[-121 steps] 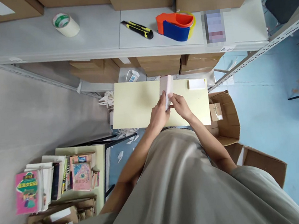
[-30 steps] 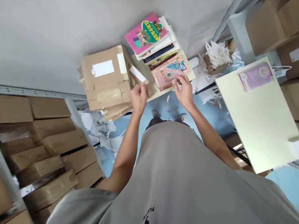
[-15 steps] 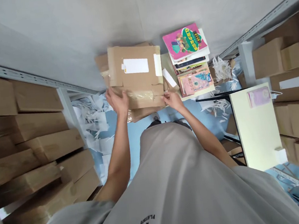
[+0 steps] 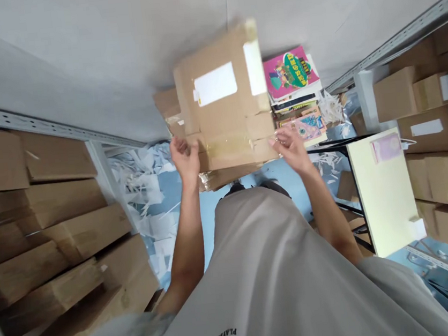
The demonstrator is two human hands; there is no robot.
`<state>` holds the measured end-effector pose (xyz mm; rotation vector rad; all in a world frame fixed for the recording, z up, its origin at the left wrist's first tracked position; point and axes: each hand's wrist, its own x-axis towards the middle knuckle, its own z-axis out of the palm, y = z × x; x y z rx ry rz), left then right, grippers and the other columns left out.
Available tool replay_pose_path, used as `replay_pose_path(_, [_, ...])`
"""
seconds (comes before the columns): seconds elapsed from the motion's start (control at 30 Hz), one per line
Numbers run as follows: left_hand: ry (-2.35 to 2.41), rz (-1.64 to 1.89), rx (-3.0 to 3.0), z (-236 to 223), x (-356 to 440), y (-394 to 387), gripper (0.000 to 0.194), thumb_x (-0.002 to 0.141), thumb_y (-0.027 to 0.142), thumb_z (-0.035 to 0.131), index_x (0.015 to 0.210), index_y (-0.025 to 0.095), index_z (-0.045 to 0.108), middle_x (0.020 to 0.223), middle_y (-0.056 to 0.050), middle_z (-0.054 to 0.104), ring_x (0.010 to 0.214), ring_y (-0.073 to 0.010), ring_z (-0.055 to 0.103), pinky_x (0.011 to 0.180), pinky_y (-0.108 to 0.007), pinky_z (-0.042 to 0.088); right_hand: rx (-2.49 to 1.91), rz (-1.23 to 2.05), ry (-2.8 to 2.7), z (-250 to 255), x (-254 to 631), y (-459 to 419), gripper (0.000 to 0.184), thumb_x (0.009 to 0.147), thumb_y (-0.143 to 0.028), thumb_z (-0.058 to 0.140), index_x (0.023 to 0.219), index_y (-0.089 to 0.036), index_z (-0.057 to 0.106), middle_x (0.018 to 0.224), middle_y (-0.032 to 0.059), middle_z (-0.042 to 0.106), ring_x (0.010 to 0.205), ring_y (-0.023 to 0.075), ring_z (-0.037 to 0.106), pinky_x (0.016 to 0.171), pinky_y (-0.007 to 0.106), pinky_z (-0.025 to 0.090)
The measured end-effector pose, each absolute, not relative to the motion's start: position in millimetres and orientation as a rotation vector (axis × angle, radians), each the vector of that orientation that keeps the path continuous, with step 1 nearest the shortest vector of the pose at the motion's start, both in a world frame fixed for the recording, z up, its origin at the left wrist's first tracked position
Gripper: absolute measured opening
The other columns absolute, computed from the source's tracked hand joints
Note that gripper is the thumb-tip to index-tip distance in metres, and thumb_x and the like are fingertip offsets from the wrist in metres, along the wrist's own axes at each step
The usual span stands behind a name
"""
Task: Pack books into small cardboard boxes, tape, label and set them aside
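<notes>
A flattened cardboard box [image 4: 226, 119] with white labels and clear tape is held up by its near corners, its far edge tilted upward. My left hand [image 4: 185, 156] is closed at the near left corner, thumb against the cardboard. At the near right corner my right hand [image 4: 289, 147] pinches the edge between thumb and fingers. Beneath it lie more pieces of cardboard [image 4: 167, 103], mostly hidden. Close by on the right stands a stack of books, a pink one [image 4: 292, 74] on top and a pastel one [image 4: 309, 126] nearer me.
Shelves of cardboard boxes [image 4: 89, 226] line the left side, and more boxes [image 4: 447, 175] stack up on the right. Shredded white paper [image 4: 140, 183] covers part of the blue floor. A pale yellow tabletop [image 4: 389, 197] with a black frame stands to my right.
Both hands have lifted the cardboard box off the pieces below and shifted it right. It now tilts and covers part of the books' left side.
</notes>
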<state>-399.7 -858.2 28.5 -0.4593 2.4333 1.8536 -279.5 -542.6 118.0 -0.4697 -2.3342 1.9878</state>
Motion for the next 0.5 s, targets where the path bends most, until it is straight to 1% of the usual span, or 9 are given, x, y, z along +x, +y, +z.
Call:
replay_pose_path(0.07, [2.206, 1.991, -0.261, 32, -401, -840, 0.074, 0.103, 0.068, 0.089, 0.161, 0.028, 0.065, 0.169, -0.015, 0.069, 0.171, -0.0361, 0.057, 0.144, -0.057, 0.046, -0.491, 2.03, -2.251, 134, -263, -518, 0.06, 0.089, -0.08, 0.095, 0.112, -0.032, 0.068, 0.102, 0.0018, 0.078, 0.102, 0.0237, 0.078, 0.092, 0.038, 0.067])
replay_pose_path(0.1, [2.074, 2.039, -0.161, 36, -401, -827, 0.077, 0.101, 0.075, 0.089, 0.158, 0.028, 0.068, 0.167, -0.014, 0.07, 0.172, -0.0371, 0.056, 0.144, -0.058, 0.046, -0.524, 2.03, -2.22, 142, -252, -503, 0.059, 0.088, -0.078, 0.098, 0.112, -0.033, 0.068, 0.101, 0.0014, 0.078, 0.101, 0.0234, 0.079, 0.091, 0.037, 0.067])
replay_pose_path(0.13, [1.933, 2.072, -0.077, 40, -400, -813, 0.079, 0.099, 0.081, 0.088, 0.154, 0.027, 0.07, 0.163, -0.014, 0.072, 0.169, -0.0382, 0.059, 0.143, -0.059, 0.047, -0.569, 2.011, -2.198, 149, -240, -488, 0.059, 0.086, -0.076, 0.1, 0.112, -0.033, 0.069, 0.099, 0.001, 0.078, 0.098, 0.0231, 0.079, 0.088, 0.036, 0.067])
replay_pose_path(0.2, [1.705, 2.102, 0.021, 50, -397, -780, 0.081, 0.096, 0.087, 0.087, 0.146, 0.025, 0.072, 0.152, -0.015, 0.078, 0.16, -0.0388, 0.067, 0.138, -0.06, 0.053, -0.664, 1.924, -2.163, 161, -209, -458, 0.059, 0.084, -0.073, 0.103, 0.11, -0.033, 0.069, 0.095, 0.0001, 0.077, 0.092, 0.0227, 0.079, 0.081, 0.034, 0.066])
replay_pose_path(0.3, [1.606, 2.097, 0.169, 64, -390, -728, 0.077, 0.093, 0.087, 0.091, 0.134, 0.024, 0.075, 0.139, -0.014, 0.083, 0.148, -0.0374, 0.075, 0.132, -0.058, 0.059, -0.825, 1.772, -2.092, 171, -155, -425, 0.058, 0.081, -0.071, 0.106, 0.106, -0.032, 0.069, 0.087, -0.0019, 0.074, 0.081, 0.0207, 0.075, 0.072, 0.032, 0.063])
replay_pose_path(0.37, [1.638, 2.08, 0.3, 69, -385, -694, 0.072, 0.093, 0.084, 0.091, 0.133, 0.026, 0.075, 0.14, -0.012, 0.083, 0.146, -0.0361, 0.076, 0.131, -0.058, 0.059, -0.969, 1.728, -2.053, 169, -120, -413, 0.057, 0.078, -0.069, 0.107, 0.103, -0.031, 0.071, 0.086, -0.0015, 0.076, 0.079, 0.021, 0.076, 0.072, 0.032, 0.063])
replay_pose_path(0.43, [1.67, 2.046, 0.432, 70, -379, -661, 0.068, 0.097, 0.082, 0.089, 0.136, 0.029, 0.075, 0.142, -0.011, 0.083, 0.146, -0.0353, 0.076, 0.131, -0.059, 0.059, -1.127, 1.721, -2.015, 159, -88, -406, 0.055, 0.077, -0.067, 0.107, 0.103, -0.03, 0.074, 0.091, 0.0012, 0.082, 0.084, 0.0235, 0.079, 0.077, 0.035, 0.066])
replay_pose_path(0.5, [1.691, 1.983, 0.566, 68, -371, -628, 0.065, 0.101, 0.08, 0.086, 0.14, 0.029, 0.074, 0.14, -0.012, 0.083, 0.143, -0.035, 0.077, 0.129, -0.059, 0.06, -1.268, 1.717, -1.962, 143, -59, -401, 0.056, 0.076, -0.068, 0.106, 0.104, -0.029, 0.077, 0.099, 0.0046, 0.087, 0.092, 0.0269, 0.083, 0.086, 0.041, 0.07])
